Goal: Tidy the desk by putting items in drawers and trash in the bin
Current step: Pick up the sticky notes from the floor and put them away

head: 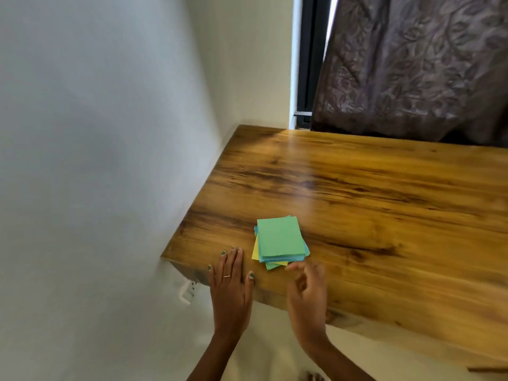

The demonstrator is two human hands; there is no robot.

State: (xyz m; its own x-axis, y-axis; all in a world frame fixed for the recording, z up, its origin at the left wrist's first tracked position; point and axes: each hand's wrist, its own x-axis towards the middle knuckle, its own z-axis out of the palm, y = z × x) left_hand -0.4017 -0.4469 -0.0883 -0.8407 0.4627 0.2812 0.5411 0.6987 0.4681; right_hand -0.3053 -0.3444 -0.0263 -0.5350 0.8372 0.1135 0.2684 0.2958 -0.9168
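Observation:
A small stack of coloured paper squares (279, 240), green on top with blue and yellow sheets beneath, lies near the front left corner of the wooden desk (371, 193). My left hand (229, 281) rests flat on the desk's front edge, just left of the stack, fingers together and holding nothing. My right hand (306, 287) hovers at the stack's near right corner, blurred, fingers loosely curled and apart, its fingertips close to the bottom sheets but not gripping them.
A white wall (96, 160) runs along the desk's left side, with a white wall socket (189, 291) below the desk corner. A dark patterned curtain (412, 67) hangs behind the desk's far edge beside a window frame (308, 64).

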